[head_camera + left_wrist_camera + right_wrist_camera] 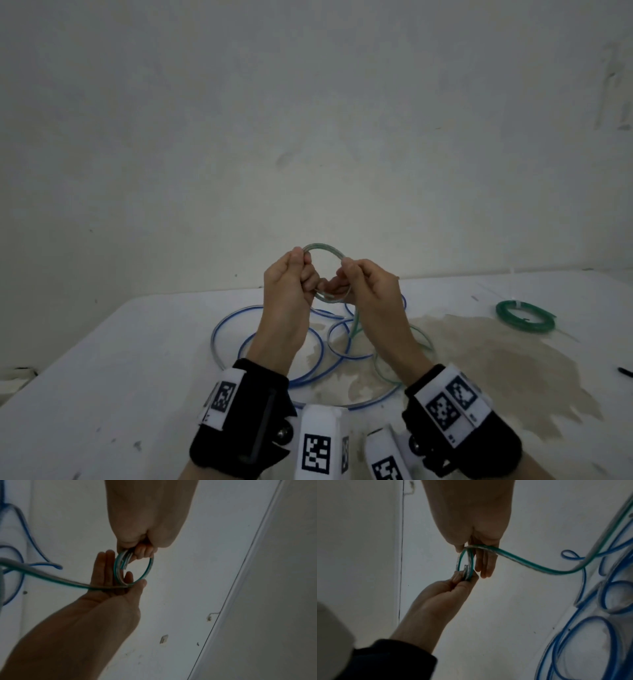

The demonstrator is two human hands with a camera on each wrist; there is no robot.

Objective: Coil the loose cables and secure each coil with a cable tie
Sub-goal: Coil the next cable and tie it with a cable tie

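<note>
Left hand (287, 286) pinches one side of a small green cable coil (324, 247) between thumb and curled fingers; right hand (370, 287) pinches the opposite side, its other fingers extended. The coil is held above the surface (102, 359). Its clear, green-striped tail hangs to loose blue cable loops (239, 346) below. A tied green coil (522, 316) lies far right.
</note>
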